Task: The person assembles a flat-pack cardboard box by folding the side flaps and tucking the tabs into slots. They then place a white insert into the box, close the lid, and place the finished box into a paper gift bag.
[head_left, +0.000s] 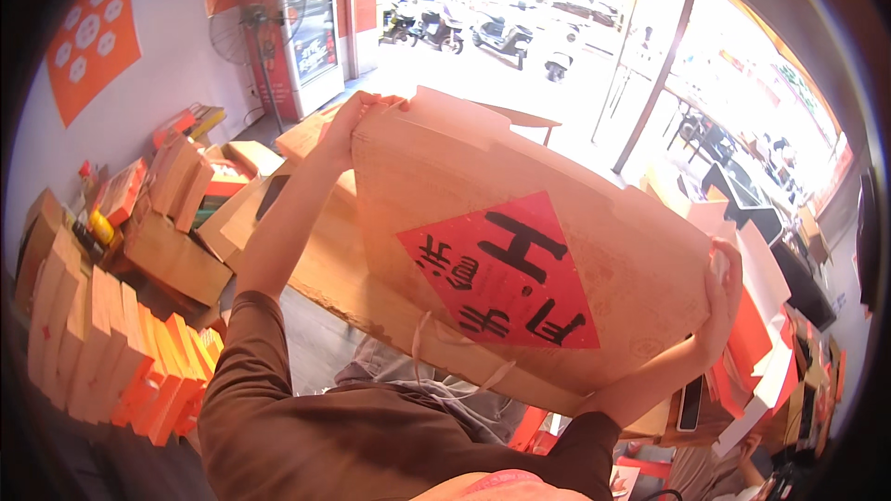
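Observation:
Before me a large flat cardboard box [631, 269] is tilted up, its broad face toward me. A red diamond with black brushed characters [557, 301] marks that face. My left hand [360, 121] grips the box's far left corner, fingers curled over the edge. At the right end my right hand [724, 292] holds the other side, its fingers partly behind the box. The box's lower edge is close to a brown tabletop [348, 292]; I cannot tell whether they touch.
Upright stacks of flat cartons [93, 334] stand at the left, below a heap of boxes [176, 250]. Opened red and white boxes [756, 334] crowd the right, near a phone [690, 404]. Another person's hand [748, 446] shows at lower right. A standing fan [260, 37] is at far left.

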The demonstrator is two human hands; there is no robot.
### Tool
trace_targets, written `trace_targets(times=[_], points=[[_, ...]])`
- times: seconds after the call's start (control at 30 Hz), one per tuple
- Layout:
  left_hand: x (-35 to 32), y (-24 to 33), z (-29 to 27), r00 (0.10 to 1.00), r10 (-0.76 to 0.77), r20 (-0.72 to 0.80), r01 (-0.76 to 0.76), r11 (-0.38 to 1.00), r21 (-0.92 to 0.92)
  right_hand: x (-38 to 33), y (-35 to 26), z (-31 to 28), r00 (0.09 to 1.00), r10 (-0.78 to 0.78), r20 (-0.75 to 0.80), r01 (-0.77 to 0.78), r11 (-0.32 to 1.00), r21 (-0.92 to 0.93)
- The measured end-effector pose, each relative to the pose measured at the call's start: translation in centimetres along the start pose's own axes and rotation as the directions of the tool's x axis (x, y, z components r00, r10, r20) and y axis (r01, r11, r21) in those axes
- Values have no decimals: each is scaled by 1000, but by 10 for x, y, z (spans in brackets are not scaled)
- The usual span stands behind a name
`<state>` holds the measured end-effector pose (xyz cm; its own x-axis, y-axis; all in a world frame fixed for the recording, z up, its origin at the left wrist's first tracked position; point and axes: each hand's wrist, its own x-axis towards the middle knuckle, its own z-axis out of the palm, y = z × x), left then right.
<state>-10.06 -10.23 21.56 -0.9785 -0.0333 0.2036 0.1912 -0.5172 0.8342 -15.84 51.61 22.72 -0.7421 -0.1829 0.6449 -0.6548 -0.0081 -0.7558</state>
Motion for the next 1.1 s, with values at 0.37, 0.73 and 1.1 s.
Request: trace_targets(times=[0.37, 0.73, 1.1], points=[[-33, 0, -17, 950, 193, 247, -167, 978, -123, -3, 17, -5, 1000, 10, 13, -11, 998, 66], [-34, -15, -20, 908, 345, 238, -370, 927, 67, -8, 1, 8, 999, 11, 31, -15, 992, 124], [-61, 25, 25, 965, 264, -2, -207, 761, 614, -10, 2, 7, 998, -31, 57, 22, 990, 140]])
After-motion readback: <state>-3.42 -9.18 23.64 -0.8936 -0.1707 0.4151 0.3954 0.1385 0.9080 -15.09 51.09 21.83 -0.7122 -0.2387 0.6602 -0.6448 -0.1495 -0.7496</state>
